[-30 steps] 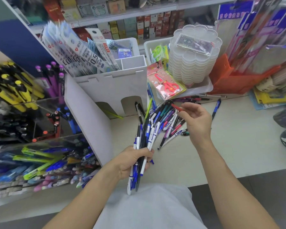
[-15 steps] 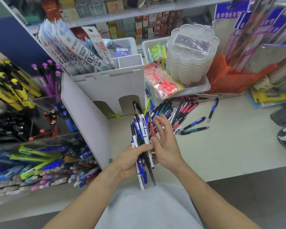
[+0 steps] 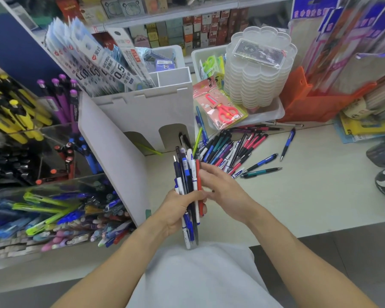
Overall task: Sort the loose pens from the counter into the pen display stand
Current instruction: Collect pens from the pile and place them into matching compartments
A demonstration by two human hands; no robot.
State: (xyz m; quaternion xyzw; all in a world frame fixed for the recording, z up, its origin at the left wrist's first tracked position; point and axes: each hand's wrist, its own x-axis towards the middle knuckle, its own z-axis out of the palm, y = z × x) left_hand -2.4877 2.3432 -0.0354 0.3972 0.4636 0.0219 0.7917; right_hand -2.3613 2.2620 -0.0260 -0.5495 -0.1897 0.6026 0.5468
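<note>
Right, left hand [image 3: 178,207] is clenched round a bundle of pens [image 3: 188,185], mostly blue-and-white barrels plus one red, held roughly upright over the near edge of the bench [image 3: 309,196]. Right hand [image 3: 222,187] is flat against the bundle's right side, fingers extended, not gripping anything itself; looks like it's squaring the pens up.

Step in hand, as I read it: align the bundle before loading. Tips are staggered at the top, so tap the ends level and keep the left grip snug. Smooth plastic barrels will slide past each other if it loosens.

More loose pens [image 3: 229,150] lie fanned on the bench just beyond the hands: slim, glossy, red, blue and teal grips, some with clips, with a few strays further right. So the sort is far from done.

Pen display stand [image 3: 53,196] sits at left: clear acrylic tiers, already crowded with green, blue and pink pens. A white board holder [image 3: 147,112] stands between it and the pile. Feed the pens in by colour and don't drop the whole bundle at once.
</note>
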